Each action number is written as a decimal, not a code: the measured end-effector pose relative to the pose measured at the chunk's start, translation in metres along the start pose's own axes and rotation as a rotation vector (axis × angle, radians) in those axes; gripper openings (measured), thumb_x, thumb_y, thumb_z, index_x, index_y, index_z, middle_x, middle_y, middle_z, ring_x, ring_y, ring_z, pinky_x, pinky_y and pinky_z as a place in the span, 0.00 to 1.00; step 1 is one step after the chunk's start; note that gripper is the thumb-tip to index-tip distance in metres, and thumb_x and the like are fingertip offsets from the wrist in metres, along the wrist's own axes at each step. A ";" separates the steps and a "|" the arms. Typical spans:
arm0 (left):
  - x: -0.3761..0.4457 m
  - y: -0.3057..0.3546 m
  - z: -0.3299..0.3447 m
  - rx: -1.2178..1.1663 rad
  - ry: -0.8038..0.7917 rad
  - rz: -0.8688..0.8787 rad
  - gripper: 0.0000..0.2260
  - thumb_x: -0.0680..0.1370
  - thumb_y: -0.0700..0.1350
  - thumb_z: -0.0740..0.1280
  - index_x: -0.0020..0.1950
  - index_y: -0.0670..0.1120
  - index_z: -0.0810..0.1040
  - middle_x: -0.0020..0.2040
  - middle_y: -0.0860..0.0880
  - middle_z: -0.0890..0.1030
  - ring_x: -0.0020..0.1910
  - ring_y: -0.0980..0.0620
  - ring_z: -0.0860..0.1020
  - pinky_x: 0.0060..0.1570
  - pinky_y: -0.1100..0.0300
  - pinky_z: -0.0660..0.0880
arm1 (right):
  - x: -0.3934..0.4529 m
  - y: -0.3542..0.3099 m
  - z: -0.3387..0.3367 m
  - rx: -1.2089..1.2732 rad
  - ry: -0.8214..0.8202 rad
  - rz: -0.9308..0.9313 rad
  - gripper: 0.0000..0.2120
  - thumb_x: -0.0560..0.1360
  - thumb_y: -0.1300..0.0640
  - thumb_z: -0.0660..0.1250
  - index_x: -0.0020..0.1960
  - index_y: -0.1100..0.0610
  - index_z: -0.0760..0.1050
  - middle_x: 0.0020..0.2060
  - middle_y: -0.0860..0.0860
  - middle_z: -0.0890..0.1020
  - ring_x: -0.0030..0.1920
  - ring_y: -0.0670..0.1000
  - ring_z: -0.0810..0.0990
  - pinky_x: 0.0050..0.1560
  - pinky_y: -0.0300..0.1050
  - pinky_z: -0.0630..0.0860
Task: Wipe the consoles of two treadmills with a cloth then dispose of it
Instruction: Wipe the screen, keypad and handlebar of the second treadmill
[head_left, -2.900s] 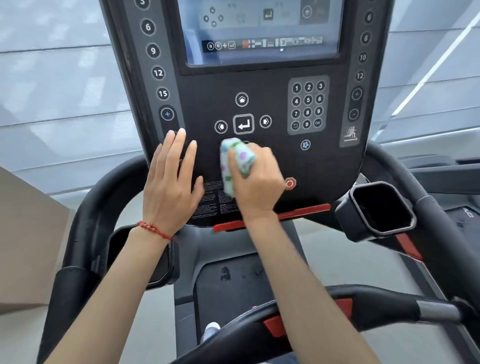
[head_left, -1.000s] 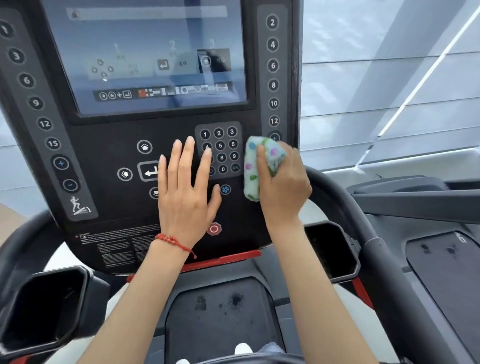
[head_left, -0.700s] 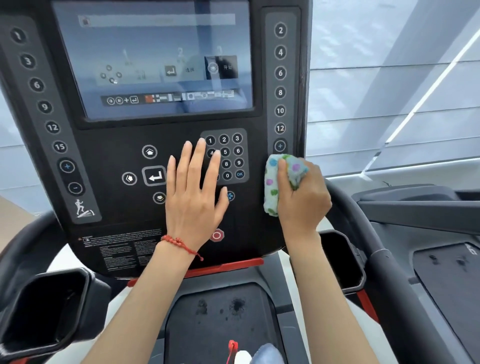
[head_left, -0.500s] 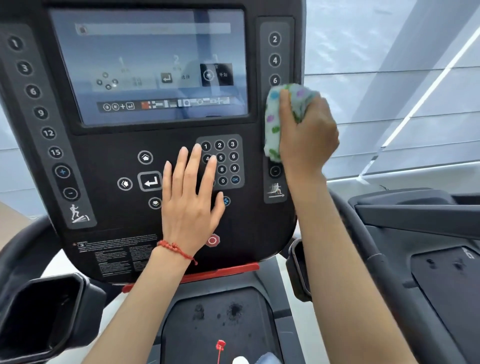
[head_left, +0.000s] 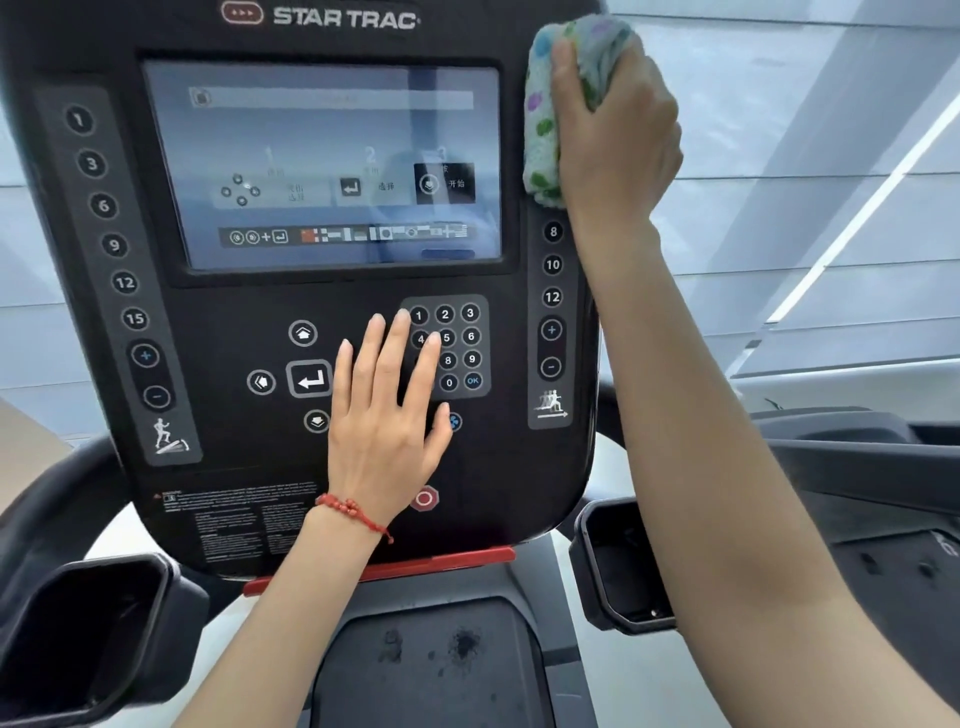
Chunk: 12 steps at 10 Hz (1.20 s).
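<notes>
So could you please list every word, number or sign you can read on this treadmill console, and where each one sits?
"STAR TRAC": top of the console.
"1 3 6 9 12 15": left button strip.
"8 10 12": right button strip; its upper numbers are hidden by the cloth.
"1 2 3 4 5 6 8 9 0 OK": keypad, partly under the left hand.
Screen text and warning label: too small to read.

Left hand (head_left: 387, 415) flat on console (head_left: 249, 312) blocks keypad (head_left: 457, 348); screen (head_left: 322, 161) & left btn column (head_left: 119, 260) look unobstructed.
</notes>
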<state>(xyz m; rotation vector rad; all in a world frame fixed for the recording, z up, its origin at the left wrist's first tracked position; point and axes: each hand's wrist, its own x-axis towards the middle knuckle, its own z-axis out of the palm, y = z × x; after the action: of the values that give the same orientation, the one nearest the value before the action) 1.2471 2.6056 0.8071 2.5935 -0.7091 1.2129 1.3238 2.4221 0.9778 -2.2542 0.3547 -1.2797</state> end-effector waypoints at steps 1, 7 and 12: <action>-0.001 0.000 0.001 0.008 0.000 0.003 0.22 0.76 0.45 0.64 0.69 0.40 0.71 0.70 0.36 0.67 0.71 0.37 0.63 0.68 0.40 0.60 | -0.026 0.008 0.000 0.049 0.006 0.006 0.22 0.75 0.40 0.59 0.48 0.59 0.74 0.41 0.52 0.79 0.37 0.48 0.72 0.37 0.39 0.63; -0.001 0.001 -0.004 0.019 -0.048 -0.007 0.23 0.76 0.45 0.63 0.70 0.40 0.69 0.71 0.36 0.65 0.71 0.38 0.61 0.69 0.41 0.58 | -0.144 0.047 -0.018 0.108 0.007 0.049 0.21 0.72 0.43 0.61 0.43 0.62 0.76 0.33 0.55 0.80 0.32 0.56 0.79 0.33 0.38 0.66; -0.030 0.009 -0.033 -0.064 -0.124 0.002 0.22 0.77 0.46 0.60 0.70 0.39 0.68 0.70 0.37 0.67 0.71 0.39 0.63 0.69 0.42 0.61 | -0.195 0.056 -0.060 0.238 -0.267 0.442 0.14 0.72 0.43 0.66 0.42 0.55 0.73 0.37 0.48 0.78 0.38 0.46 0.75 0.39 0.35 0.68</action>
<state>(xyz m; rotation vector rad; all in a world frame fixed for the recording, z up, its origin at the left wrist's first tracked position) 1.2046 2.6201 0.8054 2.6340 -0.7604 1.0191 1.1732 2.4472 0.8314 -1.9679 0.5334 -0.7420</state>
